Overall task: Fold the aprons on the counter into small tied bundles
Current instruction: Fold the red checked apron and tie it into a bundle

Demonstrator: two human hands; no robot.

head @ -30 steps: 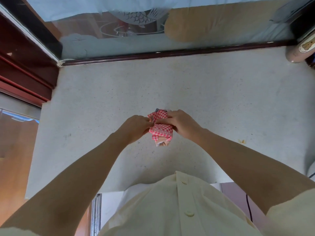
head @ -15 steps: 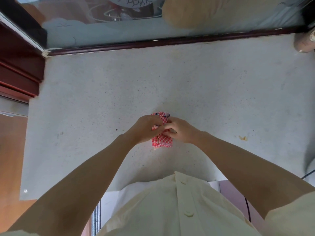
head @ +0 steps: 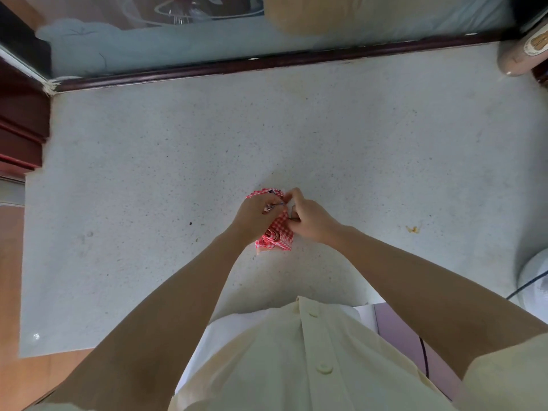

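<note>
A glass pane (head: 178, 48) above a dark rail (head: 267, 65) spans the far side, with red woodwork (head: 20, 129) left, a pinkish jar (head: 519, 57) far right, a yellow speck (head: 412, 229) right, and a white round object (head: 533, 280) near right.

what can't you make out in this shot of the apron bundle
Head view: whether the red checked apron bundle is tied yet; the left hand and right hand cover its top.
Head view: what the pinkish object at the far right corner of the counter is; the frame edge cuts it off.
</note>
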